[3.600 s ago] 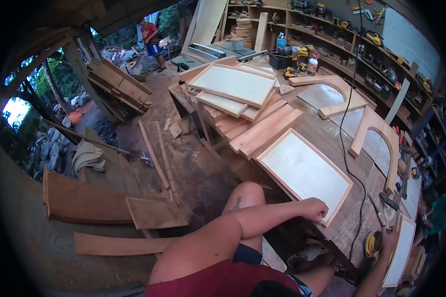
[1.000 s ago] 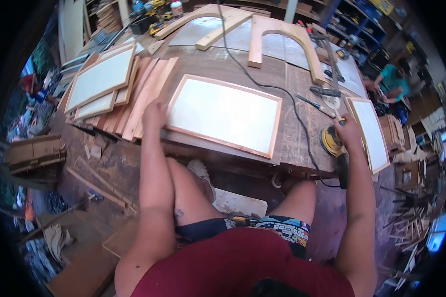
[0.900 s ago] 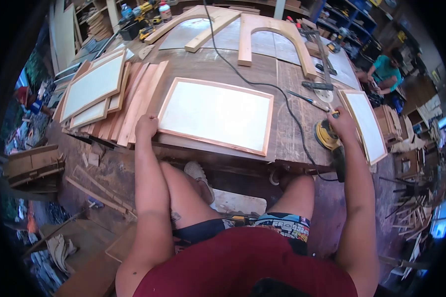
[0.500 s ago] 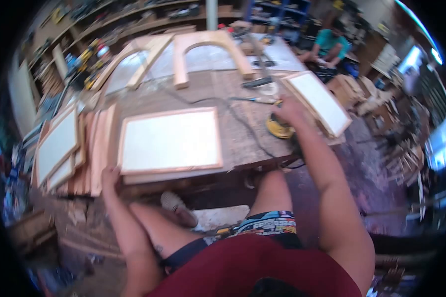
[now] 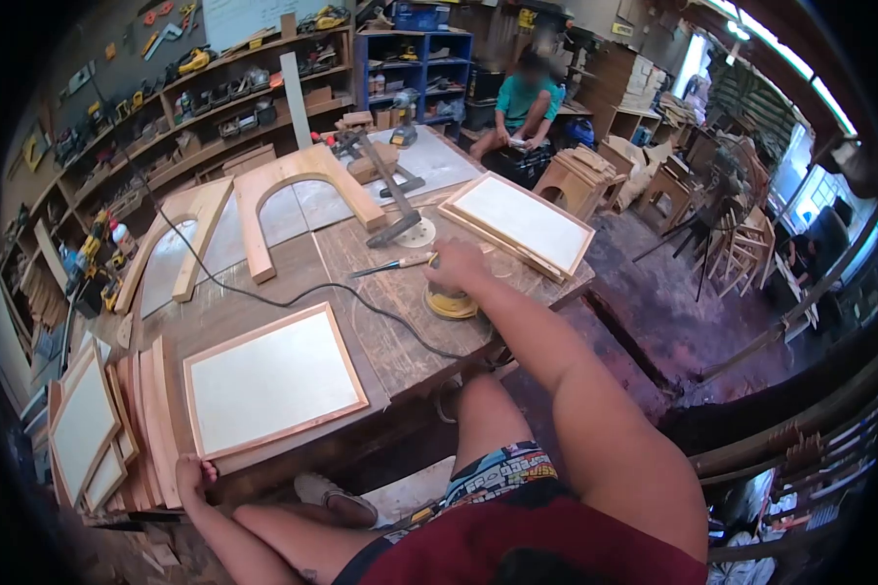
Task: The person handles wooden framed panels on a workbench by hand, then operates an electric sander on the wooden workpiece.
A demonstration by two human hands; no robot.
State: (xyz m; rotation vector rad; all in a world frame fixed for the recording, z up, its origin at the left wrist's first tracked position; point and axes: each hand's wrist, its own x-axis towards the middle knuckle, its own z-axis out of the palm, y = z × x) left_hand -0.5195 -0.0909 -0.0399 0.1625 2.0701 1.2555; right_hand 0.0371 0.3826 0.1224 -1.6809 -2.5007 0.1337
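A left hand (image 5: pixel 197 474) rests at the near left corner of a framed panel (image 5: pixel 273 380) in a woodworking shop, having crossed over from the near right corner seen seconds earlier. The right hand (image 5: pixel 461 265) remains on a yellow sander (image 5: pixel 450 304), its fingers wrapped over the top of the tool, while the wearer's view has swung to the right. The shift puts a hand at each end of the work: one by the panel, the other on the sander. The left hand's fingers are curled; whether they pinch the frame cannot be told. The panel lies flat at the near edge of the bench (image 5: pixel 385 363), its pale, almost white face bordered by a slim light-wood frame. Any marks on its surface are too faint to make out. Boards (image 5: pixel 154 414) sit just to its left; a black cord (image 5: pixel 334 286) loops past its far right side. A second framed panel (image 5: pixel 525 222) lies at the bench's right end, beyond the sander.
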